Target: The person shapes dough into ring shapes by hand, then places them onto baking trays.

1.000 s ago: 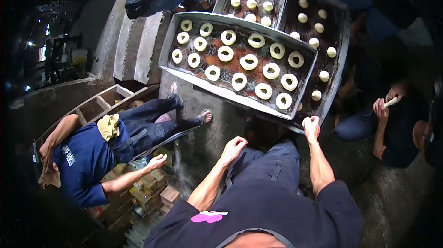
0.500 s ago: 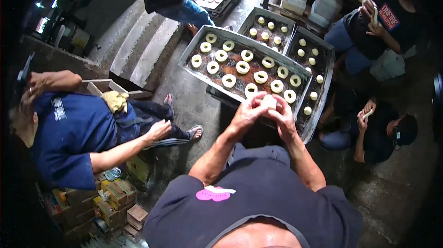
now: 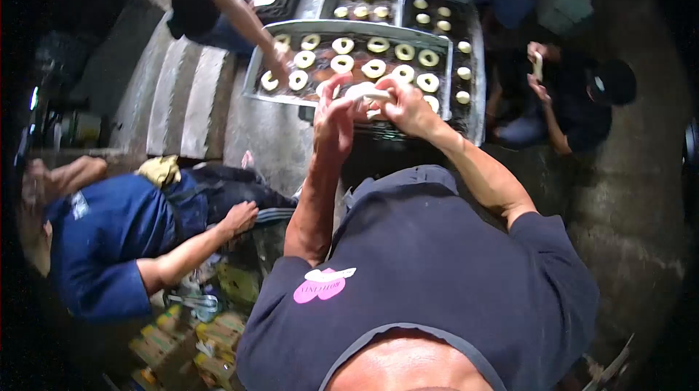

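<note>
Between my two hands is a pale, stretched piece of dough (image 3: 374, 95), held above the near edge of the front tray. My right hand (image 3: 411, 108) grips its right end, thumb on top. Against the left end are the fingers of my left hand (image 3: 336, 120), partly curled around it. Just beyond, the large metal tray (image 3: 251, 79) holds rows of dough rings (image 3: 373, 68) on a dark, oily surface. A few rings are hidden behind my hands.
Two more trays (image 3: 477, 27) with round dough balls (image 3: 464, 73) adjoin behind and right. A co-worker's hand (image 3: 279, 63) reaches into the front tray's left side. Another person (image 3: 582, 100) at right handles dough. A person in blue (image 3: 124, 245) sits left, near cardboard boxes (image 3: 164, 340).
The dough between my hands has gone from a compact lump to a longer strip, with my hands farther apart. My view has shifted. A co-worker's arm now reaches over the front tray.
</note>
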Tool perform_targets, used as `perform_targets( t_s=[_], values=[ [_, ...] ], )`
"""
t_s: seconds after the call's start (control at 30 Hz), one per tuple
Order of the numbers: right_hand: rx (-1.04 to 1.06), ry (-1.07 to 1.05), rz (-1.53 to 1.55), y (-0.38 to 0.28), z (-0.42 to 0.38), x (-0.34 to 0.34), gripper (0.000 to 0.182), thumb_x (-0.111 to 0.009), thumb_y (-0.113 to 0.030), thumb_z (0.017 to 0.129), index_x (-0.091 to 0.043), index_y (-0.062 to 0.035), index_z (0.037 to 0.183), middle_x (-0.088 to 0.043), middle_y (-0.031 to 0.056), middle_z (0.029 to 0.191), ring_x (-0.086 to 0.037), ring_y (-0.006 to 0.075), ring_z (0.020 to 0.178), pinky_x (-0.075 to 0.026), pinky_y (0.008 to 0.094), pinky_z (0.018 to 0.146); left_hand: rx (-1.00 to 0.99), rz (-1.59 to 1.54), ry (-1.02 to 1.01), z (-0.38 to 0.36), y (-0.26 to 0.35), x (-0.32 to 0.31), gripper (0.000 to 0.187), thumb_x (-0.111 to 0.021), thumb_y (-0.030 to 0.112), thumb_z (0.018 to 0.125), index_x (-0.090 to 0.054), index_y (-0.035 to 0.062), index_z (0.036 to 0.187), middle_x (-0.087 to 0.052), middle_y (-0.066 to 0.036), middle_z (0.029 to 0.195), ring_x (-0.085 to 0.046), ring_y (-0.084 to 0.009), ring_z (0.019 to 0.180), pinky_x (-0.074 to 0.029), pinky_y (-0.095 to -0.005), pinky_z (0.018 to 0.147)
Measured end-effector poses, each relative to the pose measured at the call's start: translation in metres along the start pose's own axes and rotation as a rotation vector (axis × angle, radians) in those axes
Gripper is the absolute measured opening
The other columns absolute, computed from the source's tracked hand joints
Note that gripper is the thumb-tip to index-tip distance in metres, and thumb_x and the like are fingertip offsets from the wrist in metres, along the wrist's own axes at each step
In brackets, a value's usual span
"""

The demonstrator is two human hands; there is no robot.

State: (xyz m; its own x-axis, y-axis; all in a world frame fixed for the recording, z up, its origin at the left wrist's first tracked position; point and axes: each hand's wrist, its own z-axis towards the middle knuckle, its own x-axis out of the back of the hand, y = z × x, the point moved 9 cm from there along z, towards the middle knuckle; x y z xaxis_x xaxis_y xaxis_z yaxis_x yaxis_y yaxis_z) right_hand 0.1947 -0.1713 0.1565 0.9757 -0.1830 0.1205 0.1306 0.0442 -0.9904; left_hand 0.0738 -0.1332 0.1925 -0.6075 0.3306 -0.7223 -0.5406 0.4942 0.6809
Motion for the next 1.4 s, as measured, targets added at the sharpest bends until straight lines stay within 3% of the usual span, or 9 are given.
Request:
perform_targets(
  t_s=[0.17, 0.23, 0.37, 0.57, 0.8, 0.87, 1.13, 1.23, 1.4],
  values=[
    [-0.258, 0.054, 1.034, -0.008, -0.027, 0.002, 0.019, -0.058, -0.005, 0.081, -0.052, 0.0004, 0.098, -0.06, 0.0098, 0.078, -0.062, 0.0169, 0.065, -0.053, 0.0296, 0.058, 0.059, 0.344, -0.197, 0.0, -0.036, 0.016, 0.013, -0.057, 0.012, 0.087, -0.053, 0.0032, 0.096, -0.058, -0.003, 0.073, -0.053, -0.0099, 0.059, -0.046, -0.023, 0.061],
    [-0.443, -0.124, 0.847, 0.014, -0.055, -0.025, 0.026, -0.06, -0.008, 0.082, -0.05, -0.0005, 0.105, -0.059, 0.005, 0.082, -0.06, 0.0131, 0.067, -0.052, 0.0278, 0.064, 0.048, 0.027, 0.111, 0.001, -0.016, 0.016, 0.006, -0.055, 0.009, 0.088, -0.054, 0.0046, 0.092, -0.06, -0.006, 0.079, -0.055, -0.0125, 0.063, -0.049, -0.0275, 0.065],
    [-0.219, 0.142, 0.848, 0.024, -0.064, 0.039, 0.027, -0.059, -0.01, 0.085, -0.051, -0.001, 0.108, -0.061, 0.0065, 0.086, -0.058, 0.0104, 0.068, -0.05, 0.0233, 0.066, 0.635, 0.099, -0.333, -0.026, -0.111, 0.009, 0.022, -0.058, 0.016, 0.088, -0.054, 0.0031, 0.104, -0.052, 0.0, 0.072, -0.052, -0.0082, 0.057, -0.045, -0.0232, 0.052],
    [-0.539, -0.094, 0.343, 0.097, -0.154, 0.056, 0.018, -0.06, -0.022, 0.086, -0.059, -0.004, 0.089, -0.057, 0.0012, 0.074, -0.056, 0.0089, 0.066, -0.046, 0.0244, 0.065, 0.461, 0.1, -0.214, -0.004, -0.176, 0.031, 0.011, -0.058, 0.016, 0.089, -0.054, 0.0063, 0.091, -0.051, 0.001, 0.064, -0.052, -0.0094, 0.056, -0.05, -0.0264, 0.058],
    [-0.731, 0.426, -0.166, 0.294, -0.181, 0.18, 0.036, -0.053, -0.031, 0.086, -0.059, 0.0044, 0.089, -0.062, 0.0141, 0.08, -0.06, 0.0214, 0.071, -0.046, 0.0334, 0.066, 0.713, 0.902, 0.018, -0.03, -0.334, 0.166, 0.063, -0.064, 0.023, 0.084, -0.034, 0.0064, 0.137, -0.042, -0.021, 0.133, -0.04, -0.024, 0.124, -0.034, -0.0345, 0.101],
    [-0.809, 0.53, -0.288, 0.34, -0.181, 0.208, 0.045, -0.048, -0.038, 0.087, -0.06, 0.0054, 0.085, -0.063, 0.0214, 0.081, -0.062, 0.0329, 0.076, -0.046, 0.0405, 0.071, 0.823, 0.831, 0.162, -0.052, -0.329, 0.202, 0.05, -0.06, 0.023, 0.087, -0.044, 0.0069, 0.131, -0.05, -0.014, 0.128, -0.048, -0.0202, 0.115, -0.04, -0.0311, 0.093],
    [-0.777, 0.914, 0.756, 0.554, -0.191, 0.229, 0.043, -0.04, -0.045, 0.094, -0.06, -0.0086, 0.082, -0.052, 0.0001, 0.059, -0.049, 0.0095, 0.046, -0.037, 0.0244, 0.036, 0.908, 1.047, 0.687, -0.203, -0.254, 0.327, 0.033, -0.057, 0.013, 0.085, -0.053, 0.0018, 0.116, -0.057, 0.0, 0.082, -0.049, -0.0069, 0.068, -0.041, -0.0211, 0.058],
    [-0.874, 0.576, -0.461, 0.536, -0.181, 0.261, 0.047, -0.047, -0.044, 0.09, -0.057, 0.001, 0.096, -0.065, 0.0186, 0.085, -0.064, 0.0309, 0.076, -0.052, 0.0395, 0.067, 1.017, 1.05, 0.744, -0.238, -0.258, 0.335, 0.031, -0.058, 0.013, 0.085, -0.055, 0.0039, 0.115, -0.06, -0.002, 0.091, -0.055, -0.0084, 0.075, -0.043, -0.0213, 0.06],
    [-0.81, 0.638, -0.658, 0.468, -0.168, 0.257, 0.035, -0.051, -0.019, 0.086, -0.053, 0.0024, 0.113, -0.059, 0.0248, 0.103, -0.058, 0.0379, 0.097, -0.046, 0.0436, 0.085, 1.075, 0.955, 0.693, -0.21, -0.301, 0.298, 0.033, -0.059, 0.017, 0.086, -0.055, 0.0065, 0.117, -0.061, 0.0, 0.097, -0.058, -0.0088, 0.079, -0.043, -0.0209, 0.062]
  ],
)
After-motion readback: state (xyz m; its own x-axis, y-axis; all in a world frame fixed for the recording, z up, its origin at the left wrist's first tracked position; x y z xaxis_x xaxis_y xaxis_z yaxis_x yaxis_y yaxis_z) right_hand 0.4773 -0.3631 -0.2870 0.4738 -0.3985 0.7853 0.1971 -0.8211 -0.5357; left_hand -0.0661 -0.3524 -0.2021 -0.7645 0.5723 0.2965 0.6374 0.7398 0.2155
